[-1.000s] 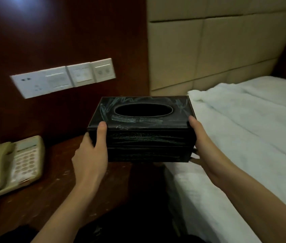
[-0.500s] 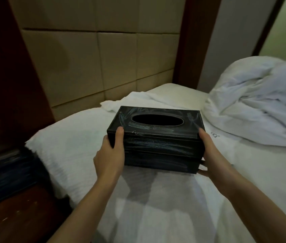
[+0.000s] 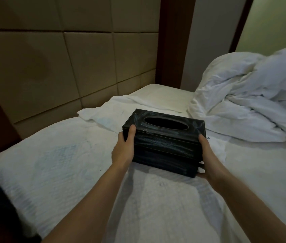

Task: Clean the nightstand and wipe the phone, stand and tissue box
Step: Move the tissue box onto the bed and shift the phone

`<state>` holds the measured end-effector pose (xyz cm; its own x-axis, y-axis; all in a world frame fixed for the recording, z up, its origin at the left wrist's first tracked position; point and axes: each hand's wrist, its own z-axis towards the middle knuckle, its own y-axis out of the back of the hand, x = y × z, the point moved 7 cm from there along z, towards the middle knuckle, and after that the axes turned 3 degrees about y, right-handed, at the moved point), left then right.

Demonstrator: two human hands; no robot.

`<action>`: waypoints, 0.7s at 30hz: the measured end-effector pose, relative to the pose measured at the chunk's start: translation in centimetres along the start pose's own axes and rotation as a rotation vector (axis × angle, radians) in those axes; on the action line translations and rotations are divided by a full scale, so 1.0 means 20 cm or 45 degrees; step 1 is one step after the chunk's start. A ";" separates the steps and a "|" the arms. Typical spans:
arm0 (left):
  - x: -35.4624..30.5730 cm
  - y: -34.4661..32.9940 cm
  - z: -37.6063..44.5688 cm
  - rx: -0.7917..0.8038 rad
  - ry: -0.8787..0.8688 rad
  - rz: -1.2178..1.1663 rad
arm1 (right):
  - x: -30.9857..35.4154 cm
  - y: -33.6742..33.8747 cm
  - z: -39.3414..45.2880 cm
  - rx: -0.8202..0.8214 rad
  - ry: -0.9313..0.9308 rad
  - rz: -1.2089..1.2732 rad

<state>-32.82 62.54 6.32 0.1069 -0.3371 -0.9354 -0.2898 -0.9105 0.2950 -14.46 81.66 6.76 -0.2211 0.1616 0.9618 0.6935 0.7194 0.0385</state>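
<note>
As both hands (image 3: 123,149) (image 3: 207,155) grip the tissue box (image 3: 163,137) over the bed (image 3: 72,172), it likely needs setting down before wiping.

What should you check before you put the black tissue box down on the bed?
1. Both hands hold the box: ok. The left hand and right hand grip the ends of the tissue box.
2. Box level: ok, only slightly tilted.
3. Box over the bed: ok, it is above the white sheet.
4. Landing spot free: ok, the crumpled duvet lies off to the right.
5. Box already touching the sheet: cannot tell.
6. Tissues inside: cannot tell, the oval opening is dark.
</note>
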 end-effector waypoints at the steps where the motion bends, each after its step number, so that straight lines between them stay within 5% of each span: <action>1: 0.00 0.00 0.00 0.035 0.004 -0.030 | -0.01 0.01 0.01 0.006 0.007 -0.015; 6: 0.02 0.05 -0.12 0.117 0.012 -0.015 | 0.00 0.05 -0.06 -0.085 0.129 -0.065; 10: 0.11 0.21 -0.30 0.103 -0.058 0.162 | 0.13 0.04 -0.33 -0.418 0.750 -0.298; 13: 0.23 0.43 -0.44 0.114 -0.066 0.216 | 0.16 -0.24 -0.53 -0.090 1.001 -0.425; 21: 0.76 1.50 -0.91 -0.286 0.125 0.320 | -0.12 -1.35 -0.95 0.794 1.003 -0.825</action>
<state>-22.55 25.78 4.44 0.1530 -0.5686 -0.8083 -0.1030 -0.8226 0.5592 -19.58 48.95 8.53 0.2257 -0.6541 0.7219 0.1075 0.7533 0.6489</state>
